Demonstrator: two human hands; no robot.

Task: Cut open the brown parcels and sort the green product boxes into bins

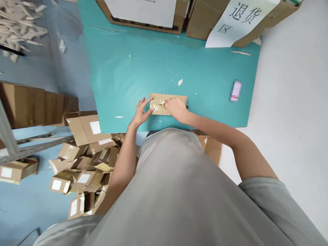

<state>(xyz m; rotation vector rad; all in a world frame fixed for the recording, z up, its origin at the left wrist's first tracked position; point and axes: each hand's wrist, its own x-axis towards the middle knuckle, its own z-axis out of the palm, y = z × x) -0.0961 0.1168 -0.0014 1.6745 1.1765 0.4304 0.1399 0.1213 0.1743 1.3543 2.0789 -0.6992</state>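
A small cardboard box [181,98] with shiny clear tape over its left part lies near the front edge of the teal table. My left hand [140,112] is open at its left end, with thumb and index finger stretched out against the box and the other fingers spread. Above the box, my right hand [176,108] is closed around a utility knife [163,104]. The knife's yellow front part and thin blade point left over the tape, and its dark rear end sticks out behind the hand. Most of the handle is hidden by my fingers.
Two large cartons [202,20] with paper signs stand along the table's [115,68] far side. A blurred pink-white item [235,91] lies at right. Paper scraps [180,82] dot the surface. Opened boxes [84,179] are heaped on the floor at left, near a metal rack [46,146].
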